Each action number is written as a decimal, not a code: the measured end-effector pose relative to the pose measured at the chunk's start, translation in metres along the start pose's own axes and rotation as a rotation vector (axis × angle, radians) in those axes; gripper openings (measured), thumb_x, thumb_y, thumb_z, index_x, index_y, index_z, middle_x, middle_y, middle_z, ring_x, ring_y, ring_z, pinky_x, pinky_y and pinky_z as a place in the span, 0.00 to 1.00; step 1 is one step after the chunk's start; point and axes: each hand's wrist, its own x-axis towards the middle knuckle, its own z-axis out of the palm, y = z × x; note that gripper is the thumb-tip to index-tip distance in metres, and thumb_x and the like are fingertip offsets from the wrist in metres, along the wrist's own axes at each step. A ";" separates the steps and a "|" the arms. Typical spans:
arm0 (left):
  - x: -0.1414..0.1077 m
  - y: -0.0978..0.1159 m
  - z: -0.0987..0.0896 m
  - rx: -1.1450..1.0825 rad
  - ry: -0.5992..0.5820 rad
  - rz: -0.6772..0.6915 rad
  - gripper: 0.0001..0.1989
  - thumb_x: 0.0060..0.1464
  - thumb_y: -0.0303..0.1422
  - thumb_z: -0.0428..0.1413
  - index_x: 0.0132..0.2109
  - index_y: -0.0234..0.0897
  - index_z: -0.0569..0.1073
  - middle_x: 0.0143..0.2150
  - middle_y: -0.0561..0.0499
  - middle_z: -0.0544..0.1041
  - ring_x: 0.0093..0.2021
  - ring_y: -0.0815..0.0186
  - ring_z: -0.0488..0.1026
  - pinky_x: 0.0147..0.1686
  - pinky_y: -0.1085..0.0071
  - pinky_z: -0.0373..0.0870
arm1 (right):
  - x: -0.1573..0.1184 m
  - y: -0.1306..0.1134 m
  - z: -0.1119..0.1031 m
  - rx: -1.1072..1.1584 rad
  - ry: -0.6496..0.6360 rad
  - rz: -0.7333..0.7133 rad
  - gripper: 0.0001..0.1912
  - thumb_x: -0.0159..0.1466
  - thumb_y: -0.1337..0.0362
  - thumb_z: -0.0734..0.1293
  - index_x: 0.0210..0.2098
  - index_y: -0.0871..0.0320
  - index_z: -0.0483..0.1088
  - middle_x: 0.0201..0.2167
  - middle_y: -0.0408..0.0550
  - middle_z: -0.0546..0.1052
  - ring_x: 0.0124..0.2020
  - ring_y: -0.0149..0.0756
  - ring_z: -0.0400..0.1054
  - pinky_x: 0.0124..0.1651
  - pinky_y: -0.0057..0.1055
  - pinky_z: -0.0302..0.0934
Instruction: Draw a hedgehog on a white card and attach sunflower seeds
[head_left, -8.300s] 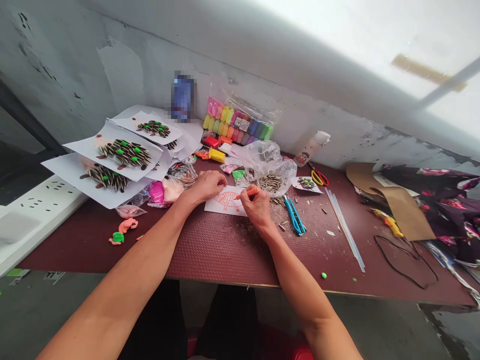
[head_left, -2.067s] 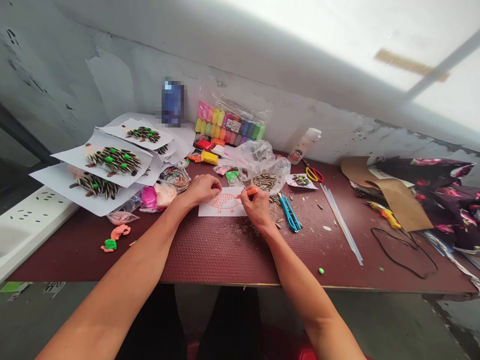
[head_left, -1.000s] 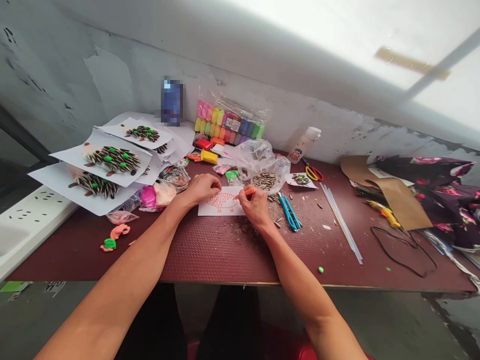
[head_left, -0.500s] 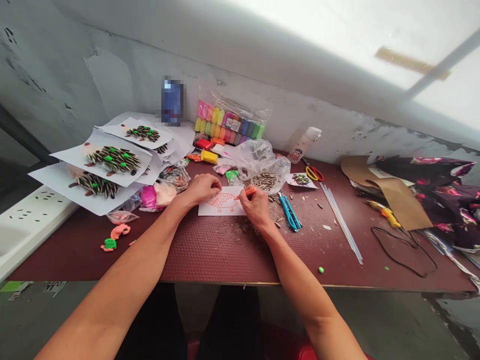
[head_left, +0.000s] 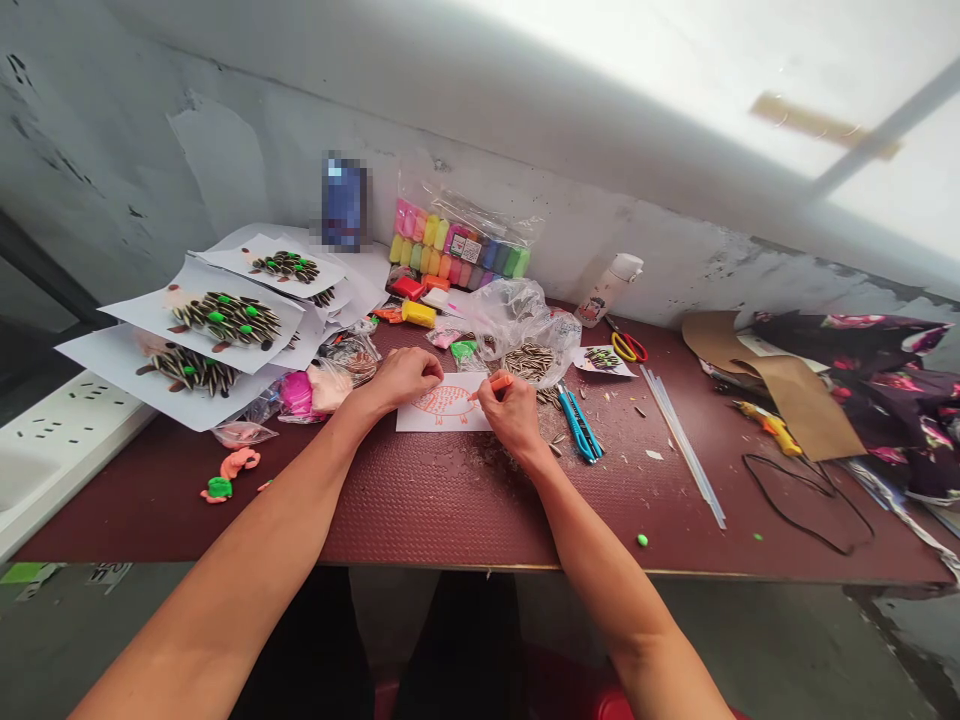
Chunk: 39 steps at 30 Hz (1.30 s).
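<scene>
A small white card [head_left: 409,418] with an orange outline drawing of an animal lies on the dark red table. My right hand [head_left: 511,412] is closed round an orange pen [head_left: 501,382], its tip at the right end of the drawing. My left hand [head_left: 406,380] rests on the card's upper left edge, fingers bent towards the thumb; whether they pinch anything is hidden. Just beyond my right hand lie sunflower seeds [head_left: 528,360] in a clear plastic bag [head_left: 504,305].
Seed-covered hedgehog pictures [head_left: 225,322] are stacked at the left, beside a white power strip [head_left: 71,425]. A blue cutter [head_left: 579,425], scissors [head_left: 628,346], clear sticks [head_left: 684,447] and a yellow glue gun [head_left: 778,432] lie to the right. Coloured clay packs [head_left: 457,250] stand behind.
The pen in my right hand has shifted very slightly at the drawing's right end. My left hand has stayed in place.
</scene>
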 end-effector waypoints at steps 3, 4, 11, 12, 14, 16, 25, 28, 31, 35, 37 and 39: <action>0.000 0.000 0.000 0.002 0.003 0.004 0.13 0.52 0.31 0.57 0.40 0.41 0.85 0.40 0.48 0.86 0.42 0.57 0.80 0.46 0.66 0.72 | 0.000 0.001 0.000 0.016 0.003 0.012 0.15 0.61 0.62 0.62 0.19 0.53 0.59 0.16 0.38 0.65 0.19 0.29 0.57 0.27 0.28 0.51; 0.000 -0.001 0.000 0.004 0.000 0.006 0.13 0.52 0.31 0.57 0.40 0.42 0.85 0.40 0.48 0.86 0.42 0.58 0.80 0.46 0.67 0.72 | 0.000 0.001 0.001 0.018 0.009 0.017 0.15 0.61 0.62 0.62 0.19 0.53 0.59 0.16 0.39 0.66 0.19 0.29 0.57 0.27 0.28 0.51; 0.000 0.000 -0.001 0.017 0.002 0.001 0.12 0.52 0.31 0.57 0.40 0.42 0.85 0.40 0.49 0.86 0.42 0.58 0.80 0.46 0.67 0.72 | 0.000 0.001 0.000 0.019 -0.010 0.013 0.15 0.63 0.60 0.62 0.20 0.54 0.61 0.19 0.42 0.70 0.21 0.30 0.58 0.26 0.28 0.51; 0.000 0.001 -0.001 0.020 -0.002 0.001 0.13 0.53 0.31 0.57 0.40 0.42 0.85 0.41 0.48 0.86 0.42 0.57 0.80 0.46 0.67 0.72 | -0.001 0.001 0.000 0.020 -0.017 0.008 0.16 0.63 0.60 0.62 0.20 0.53 0.60 0.18 0.41 0.69 0.20 0.30 0.59 0.26 0.28 0.51; 0.000 0.002 -0.001 0.025 -0.007 -0.002 0.13 0.53 0.31 0.57 0.41 0.41 0.85 0.41 0.47 0.86 0.42 0.57 0.80 0.46 0.66 0.72 | -0.001 0.000 0.001 0.019 -0.019 -0.002 0.16 0.63 0.59 0.62 0.20 0.53 0.59 0.17 0.40 0.67 0.20 0.29 0.58 0.27 0.28 0.51; -0.001 0.002 -0.001 0.022 -0.006 -0.004 0.13 0.53 0.30 0.57 0.41 0.41 0.85 0.41 0.47 0.86 0.42 0.56 0.80 0.47 0.65 0.72 | -0.002 -0.001 0.001 0.014 -0.015 -0.010 0.16 0.63 0.59 0.62 0.20 0.53 0.59 0.17 0.38 0.64 0.19 0.29 0.57 0.27 0.28 0.51; -0.001 0.002 -0.001 0.032 -0.006 0.001 0.13 0.53 0.30 0.57 0.41 0.41 0.85 0.41 0.47 0.86 0.43 0.57 0.81 0.47 0.66 0.72 | -0.001 -0.001 0.002 0.003 -0.021 -0.018 0.15 0.62 0.60 0.61 0.20 0.54 0.59 0.17 0.37 0.62 0.20 0.28 0.55 0.28 0.28 0.50; -0.001 0.002 -0.001 0.034 -0.006 -0.003 0.13 0.53 0.30 0.57 0.42 0.40 0.85 0.41 0.47 0.86 0.43 0.56 0.81 0.47 0.66 0.72 | -0.001 0.000 0.003 -0.005 -0.021 -0.018 0.14 0.62 0.59 0.61 0.20 0.54 0.59 0.17 0.38 0.62 0.20 0.28 0.54 0.28 0.29 0.50; -0.001 0.002 -0.001 0.027 -0.005 -0.003 0.13 0.53 0.30 0.57 0.42 0.40 0.85 0.41 0.47 0.86 0.43 0.56 0.81 0.47 0.65 0.72 | -0.001 0.000 0.003 -0.005 -0.015 -0.014 0.14 0.61 0.59 0.60 0.20 0.53 0.58 0.16 0.38 0.62 0.20 0.28 0.54 0.28 0.29 0.50; -0.001 0.003 -0.001 0.030 -0.008 -0.012 0.14 0.53 0.30 0.56 0.42 0.40 0.85 0.42 0.47 0.86 0.43 0.56 0.81 0.47 0.66 0.72 | -0.001 0.000 0.002 0.011 -0.003 -0.027 0.15 0.61 0.58 0.60 0.20 0.53 0.57 0.16 0.37 0.62 0.19 0.28 0.54 0.27 0.28 0.50; -0.001 0.003 -0.001 0.035 -0.008 -0.011 0.14 0.53 0.30 0.56 0.42 0.40 0.85 0.42 0.47 0.86 0.44 0.56 0.81 0.47 0.65 0.72 | -0.001 0.000 0.002 0.019 -0.001 -0.032 0.15 0.61 0.58 0.60 0.20 0.53 0.57 0.16 0.38 0.62 0.19 0.28 0.55 0.27 0.28 0.50; -0.001 0.004 -0.002 0.039 -0.010 -0.007 0.14 0.53 0.30 0.56 0.42 0.39 0.85 0.41 0.47 0.86 0.43 0.56 0.80 0.47 0.65 0.72 | -0.001 0.000 0.003 0.026 -0.004 -0.036 0.15 0.61 0.58 0.61 0.20 0.53 0.58 0.16 0.38 0.63 0.19 0.28 0.55 0.27 0.28 0.51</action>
